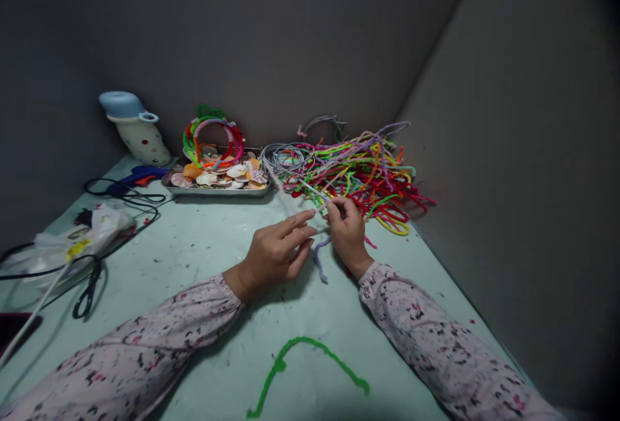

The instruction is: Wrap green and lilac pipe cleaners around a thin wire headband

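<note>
My right hand [346, 230] pinches a thin, pale strand [310, 186] near the middle of the table; it runs up and left toward the coiled grey wire. Just left of it, my left hand [278, 250] has its fingers spread, the fingertips close to the strand; whether they touch it is unclear. A short purple fuzzy stem [320, 259] lies between the hands. Nearer to me, a bent green fuzzy stem [305, 340] forms an arch on the table.
Behind the hands are a metal tray [220, 192] of shells with colorful fuzzy rings [213, 140], coiled grey wire [285, 157] and a pile of colorful stems [368, 169]. At left stand a bottle [138, 130], a blue tool [135, 179], plastic bag [104, 221] and black cables [87, 295].
</note>
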`<state>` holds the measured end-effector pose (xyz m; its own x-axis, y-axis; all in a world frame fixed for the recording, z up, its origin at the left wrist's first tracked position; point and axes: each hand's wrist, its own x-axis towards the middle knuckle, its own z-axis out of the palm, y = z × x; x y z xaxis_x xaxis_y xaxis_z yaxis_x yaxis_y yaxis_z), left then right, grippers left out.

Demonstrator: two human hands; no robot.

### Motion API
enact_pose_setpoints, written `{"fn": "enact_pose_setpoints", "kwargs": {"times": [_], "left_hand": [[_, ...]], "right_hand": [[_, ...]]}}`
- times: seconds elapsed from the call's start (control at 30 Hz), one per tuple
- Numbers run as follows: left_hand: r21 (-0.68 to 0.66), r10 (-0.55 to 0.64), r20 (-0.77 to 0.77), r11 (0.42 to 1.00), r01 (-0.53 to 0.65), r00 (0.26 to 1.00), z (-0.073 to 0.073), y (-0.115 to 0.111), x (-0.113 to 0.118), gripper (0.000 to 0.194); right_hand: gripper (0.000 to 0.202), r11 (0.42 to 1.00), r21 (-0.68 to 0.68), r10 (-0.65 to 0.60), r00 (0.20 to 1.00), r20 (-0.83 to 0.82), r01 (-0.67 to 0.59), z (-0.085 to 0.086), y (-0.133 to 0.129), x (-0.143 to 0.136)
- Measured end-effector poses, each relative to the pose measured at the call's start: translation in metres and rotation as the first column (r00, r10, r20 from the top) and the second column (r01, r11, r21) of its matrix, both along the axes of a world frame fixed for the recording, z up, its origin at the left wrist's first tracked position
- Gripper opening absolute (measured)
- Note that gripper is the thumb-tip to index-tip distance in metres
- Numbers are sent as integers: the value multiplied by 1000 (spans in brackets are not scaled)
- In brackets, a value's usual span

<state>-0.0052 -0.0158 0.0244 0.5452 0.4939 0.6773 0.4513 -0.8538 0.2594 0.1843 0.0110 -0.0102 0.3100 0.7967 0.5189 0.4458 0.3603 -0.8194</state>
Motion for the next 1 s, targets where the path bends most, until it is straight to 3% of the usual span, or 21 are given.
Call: {"fn": "enact_pose_setpoints", "kwargs": {"times": [0.13, 0.3, 0.5, 0.77, 1.0], "left_hand": [[-74, -75, -216, 995, 60, 974, -2, 5, 2, 22], [-184, -24, -344, 982, -42, 939, -15, 18, 4, 22], [-155, 52, -205, 984, -85, 977, -16, 26, 0, 34], [-26, 87, -4, 996, -87, 996, -2, 21, -4, 19], [197, 310, 61, 928, -316, 949, -2, 25, -3, 11]], "right_hand": [[20, 1000, 19, 17, 1000, 19, -18, 2, -3, -1], [18, 996, 48, 78, 997, 2, -78, 4, -8, -4], [17, 986, 64, 158, 986, -46, -155, 5, -12, -7], [15, 962, 2, 271, 956, 111, -273, 8, -15, -10], [14, 948, 1, 309, 923, 229, -317, 14, -19, -12]]}}
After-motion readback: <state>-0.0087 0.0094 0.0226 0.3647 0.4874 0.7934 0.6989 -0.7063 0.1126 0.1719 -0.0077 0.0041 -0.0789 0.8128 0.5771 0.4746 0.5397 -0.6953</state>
